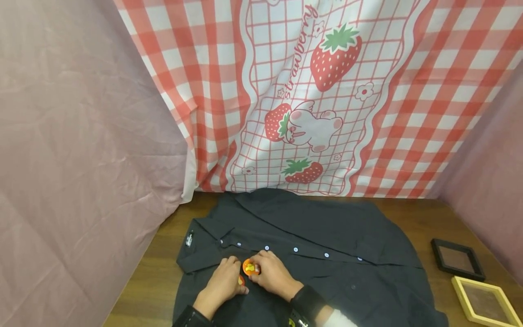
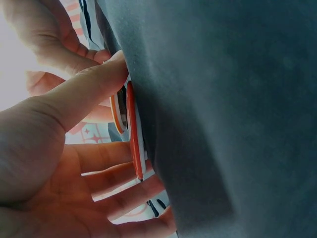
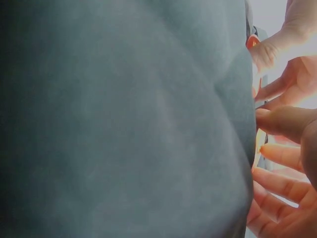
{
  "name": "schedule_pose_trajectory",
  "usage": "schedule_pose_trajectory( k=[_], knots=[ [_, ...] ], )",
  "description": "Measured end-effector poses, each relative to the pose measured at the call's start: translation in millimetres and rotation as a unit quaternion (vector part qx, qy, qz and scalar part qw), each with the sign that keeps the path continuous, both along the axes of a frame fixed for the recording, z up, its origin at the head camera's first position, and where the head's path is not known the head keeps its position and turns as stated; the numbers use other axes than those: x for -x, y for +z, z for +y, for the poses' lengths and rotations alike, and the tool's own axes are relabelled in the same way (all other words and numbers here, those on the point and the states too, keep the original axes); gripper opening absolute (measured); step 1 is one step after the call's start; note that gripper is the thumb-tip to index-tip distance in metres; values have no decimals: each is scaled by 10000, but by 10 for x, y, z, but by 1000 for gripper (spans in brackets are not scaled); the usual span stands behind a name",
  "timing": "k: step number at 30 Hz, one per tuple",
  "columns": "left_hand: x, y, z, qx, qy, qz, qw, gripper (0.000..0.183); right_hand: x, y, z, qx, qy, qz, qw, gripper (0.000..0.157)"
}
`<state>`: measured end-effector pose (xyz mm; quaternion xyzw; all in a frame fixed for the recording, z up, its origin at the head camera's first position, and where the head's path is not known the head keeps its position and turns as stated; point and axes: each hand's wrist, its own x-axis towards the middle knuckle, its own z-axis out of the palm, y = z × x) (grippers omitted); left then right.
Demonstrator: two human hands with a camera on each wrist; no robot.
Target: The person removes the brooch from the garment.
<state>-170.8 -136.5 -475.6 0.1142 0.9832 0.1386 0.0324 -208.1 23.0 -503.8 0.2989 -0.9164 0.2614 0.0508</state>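
A dark button-up shirt (image 1: pixel 339 227) lies spread out, its collar to the left and a row of pale buttons across it. Against its front my left hand (image 1: pixel 224 280) pinches a red-rimmed round badge (image 2: pixel 132 124), mostly covered by the fingers in the head view. Close beside it, my right hand (image 1: pixel 274 274) holds an orange round badge (image 1: pixel 248 267) with a yellow figure between thumb and fingers. Seen edge-on in the left wrist view, the two badges sit near each other by the cloth. Whether either one is fastened to the shirt, I cannot tell.
On the wooden table (image 1: pixel 143 272), a black frame (image 1: pixel 437 254) and a yellow frame (image 1: pixel 461 297) lie at the right. A red-checked strawberry cloth (image 1: pixel 216 68) hangs behind, with pinkish curtains (image 1: pixel 90 136) at both sides.
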Motion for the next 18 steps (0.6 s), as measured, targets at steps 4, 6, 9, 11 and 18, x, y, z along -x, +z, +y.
schedule_pose_trajectory(
  k=[4, 6, 9, 11, 18],
  knots=[
    [2, 3, -2, -17, -5, 25, 10000, 62, 12, 11, 13, 66, 98, -3, 9999, 28],
    [2, 2, -2, -8, -6, 5, 10000, 61, 10, 17, 20, 112, 130, -46, 9998, 28],
    [4, 3, 1, 24, 4, -12, 10000, 62, -1, 25, 36, 168, 171, -86, 9997, 28],
    [8, -1, 5, 50, 16, -34, 10000, 61, -7, 19, 49, 207, 176, -89, 9996, 28],
    [14, 5, 20, 95, 59, -84, 9999, 63, -21, 4, 92, 207, 164, -189, 9995, 30]
  ],
)
